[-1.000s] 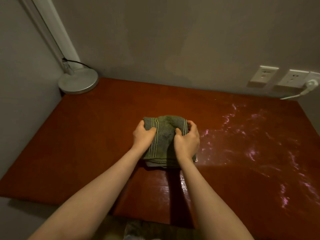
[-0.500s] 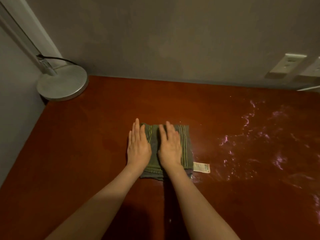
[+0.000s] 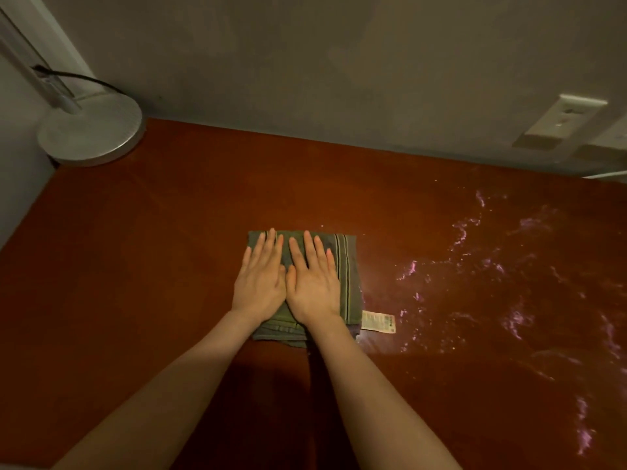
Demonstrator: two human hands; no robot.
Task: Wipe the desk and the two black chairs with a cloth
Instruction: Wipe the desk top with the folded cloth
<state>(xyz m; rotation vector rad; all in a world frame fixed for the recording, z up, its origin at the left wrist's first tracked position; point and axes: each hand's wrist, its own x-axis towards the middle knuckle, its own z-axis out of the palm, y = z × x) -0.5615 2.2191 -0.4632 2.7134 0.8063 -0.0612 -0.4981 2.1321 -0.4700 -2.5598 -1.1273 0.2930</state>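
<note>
A folded grey-green cloth [image 3: 347, 266] with dark stripes and a white label lies flat in the middle of the reddish-brown desk [image 3: 152, 252]. My left hand [image 3: 261, 279] and my right hand [image 3: 314, 283] press side by side on top of it, palms down, fingers straight and pointing toward the wall. The hands cover most of the cloth. The desk's right half glistens with wet streaks [image 3: 509, 283]. No chair is in view.
A round silver lamp base [image 3: 90, 130] with its stem and a black cable stands in the desk's back left corner. Grey walls close the desk at the back and the left. Wall sockets [image 3: 565, 118] sit at the back right, above the desk.
My hands went from gripping the bunched cloth to pressing it flat with straight fingers. Since half a second ago the left hand has slid fully onto the cloth, beside the right.
</note>
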